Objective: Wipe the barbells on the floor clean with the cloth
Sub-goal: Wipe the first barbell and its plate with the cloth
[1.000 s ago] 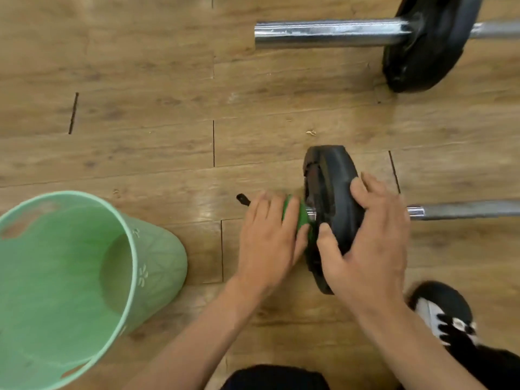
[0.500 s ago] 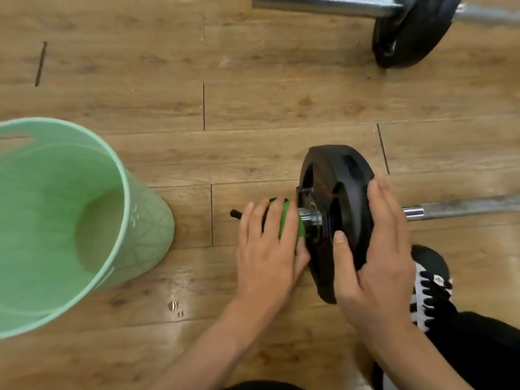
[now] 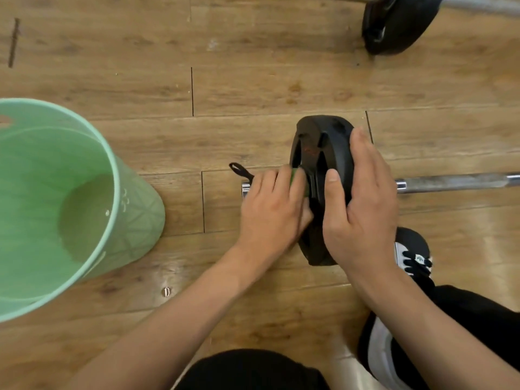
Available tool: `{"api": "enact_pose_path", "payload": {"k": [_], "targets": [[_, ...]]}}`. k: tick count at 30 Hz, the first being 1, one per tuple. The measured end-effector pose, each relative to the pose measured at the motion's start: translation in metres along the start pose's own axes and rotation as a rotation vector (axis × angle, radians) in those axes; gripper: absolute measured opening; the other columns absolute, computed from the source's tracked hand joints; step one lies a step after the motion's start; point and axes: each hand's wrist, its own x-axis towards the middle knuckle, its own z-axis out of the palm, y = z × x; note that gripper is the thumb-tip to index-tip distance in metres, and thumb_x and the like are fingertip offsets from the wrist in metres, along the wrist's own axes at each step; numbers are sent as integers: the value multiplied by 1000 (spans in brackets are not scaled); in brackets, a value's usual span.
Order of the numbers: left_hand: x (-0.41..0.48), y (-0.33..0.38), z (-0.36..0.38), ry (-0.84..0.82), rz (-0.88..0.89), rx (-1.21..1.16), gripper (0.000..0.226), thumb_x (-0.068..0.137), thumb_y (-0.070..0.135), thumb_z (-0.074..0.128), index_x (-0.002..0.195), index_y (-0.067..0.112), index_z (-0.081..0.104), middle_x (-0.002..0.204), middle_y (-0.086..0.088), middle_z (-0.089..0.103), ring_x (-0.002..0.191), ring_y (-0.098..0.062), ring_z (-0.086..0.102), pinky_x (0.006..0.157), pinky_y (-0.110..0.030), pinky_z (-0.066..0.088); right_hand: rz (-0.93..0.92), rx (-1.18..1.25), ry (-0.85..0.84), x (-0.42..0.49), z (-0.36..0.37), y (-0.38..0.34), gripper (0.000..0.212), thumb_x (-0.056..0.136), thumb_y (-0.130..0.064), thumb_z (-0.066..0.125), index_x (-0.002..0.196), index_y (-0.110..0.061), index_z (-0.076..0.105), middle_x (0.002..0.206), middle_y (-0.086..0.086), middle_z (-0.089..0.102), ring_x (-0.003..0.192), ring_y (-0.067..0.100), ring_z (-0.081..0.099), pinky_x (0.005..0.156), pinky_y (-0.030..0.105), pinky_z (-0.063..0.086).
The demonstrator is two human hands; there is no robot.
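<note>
A barbell lies on the wooden floor with a black weight plate (image 3: 323,142) standing on edge and a steel bar (image 3: 455,184) running off to the right. My right hand (image 3: 357,198) grips the plate's rim, thumb on its left face. My left hand (image 3: 273,209) holds a green cloth (image 3: 295,175) around the bar's sleeve, right against the plate's left face. Only a sliver of cloth shows between my fingers. The sleeve's chrome end (image 3: 244,189) and a black loop (image 3: 239,170) stick out left of that hand.
A light green plastic bucket (image 3: 132,220) stands at the left. A second barbell's black plate (image 3: 399,23) lies at the top right. My black-and-white shoes (image 3: 413,254) and dark trousers (image 3: 478,313) sit at the lower right.
The view has shifted, so the bucket and far barbell sit differently in frame. My left hand has slid along the sleeve toward the plate. My right hand keeps its grip on the plate.
</note>
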Motion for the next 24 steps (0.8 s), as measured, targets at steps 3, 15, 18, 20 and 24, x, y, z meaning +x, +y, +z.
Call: {"api": "enact_pose_path", "payload": {"k": [3, 15, 18, 20, 24], "targets": [[-8, -38, -8, -8, -68, 65, 33, 93, 31, 50, 110, 7, 65, 103, -13, 63, 89, -31, 56, 83, -38, 35, 2, 3, -17, 2, 1, 0, 60, 106, -32, 40, 156, 0, 38, 162, 14, 40, 150, 23, 36, 124, 30, 23], [-1, -45, -11, -30, -122, 45, 28, 89, 26, 50, 103, 7, 65, 98, -14, 62, 88, -32, 56, 81, -41, 38, 10, -20, -19, 5, 3, -1, 60, 105, -33, 40, 156, -1, 38, 161, 14, 41, 148, 25, 38, 121, 25, 20], [-3, -15, -7, -63, -148, 4, 31, 89, 25, 53, 109, 5, 65, 106, -17, 61, 94, -35, 54, 86, -43, 39, 18, -45, -8, 6, 5, -7, 60, 105, -33, 39, 156, -1, 39, 161, 13, 43, 148, 27, 41, 121, 32, 25], [-6, 1, -2, -69, -27, -19, 39, 94, 27, 52, 123, 2, 63, 118, -19, 62, 104, -38, 56, 94, -45, 43, 21, -44, -23, 11, 4, -7, 60, 105, -34, 38, 156, -2, 39, 161, 13, 42, 148, 27, 40, 121, 36, 27], [8, -28, -10, -102, -98, 5, 31, 96, 33, 45, 107, 11, 63, 99, -10, 61, 86, -29, 57, 75, -40, 39, 11, -65, -50, 6, -1, -6, 58, 105, -32, 36, 155, -3, 41, 163, 11, 38, 152, 26, 35, 123, 47, 27]]}}
